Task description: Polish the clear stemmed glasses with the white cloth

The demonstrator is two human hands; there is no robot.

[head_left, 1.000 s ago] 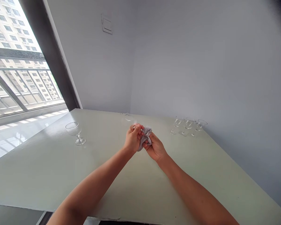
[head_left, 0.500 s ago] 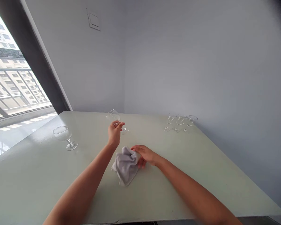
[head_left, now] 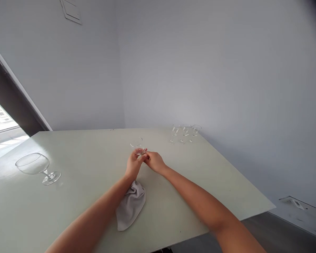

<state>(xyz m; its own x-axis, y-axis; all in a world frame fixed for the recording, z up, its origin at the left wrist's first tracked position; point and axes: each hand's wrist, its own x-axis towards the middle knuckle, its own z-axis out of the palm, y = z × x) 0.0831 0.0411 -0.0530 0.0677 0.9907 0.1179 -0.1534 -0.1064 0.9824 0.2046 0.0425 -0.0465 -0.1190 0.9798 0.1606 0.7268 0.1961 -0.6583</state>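
My left hand (head_left: 133,164) holds a clear stemmed wine glass (head_left: 136,145) over the middle of the table, its bowl pointing away from me. Meeting it from the right, my right hand (head_left: 155,161) has its fingers pinched at the stem or foot end of the same glass. Fingers hide most of that end. A crumpled light grey cloth (head_left: 133,207) lies on the table below my left wrist, touched by neither hand's fingers. Farther left stands another wine glass (head_left: 52,177), upright with a wide bowl.
Three stemmed glasses (head_left: 185,132) stand in a row near the table's far right corner. The pale table (head_left: 89,151) meets grey walls at the back. A window lies beyond its left edge, and a floor shows past the right front edge.
My right hand has let go of the cloth and moved up to the glass in my left hand. That glass has come nearer. The view has turned right.
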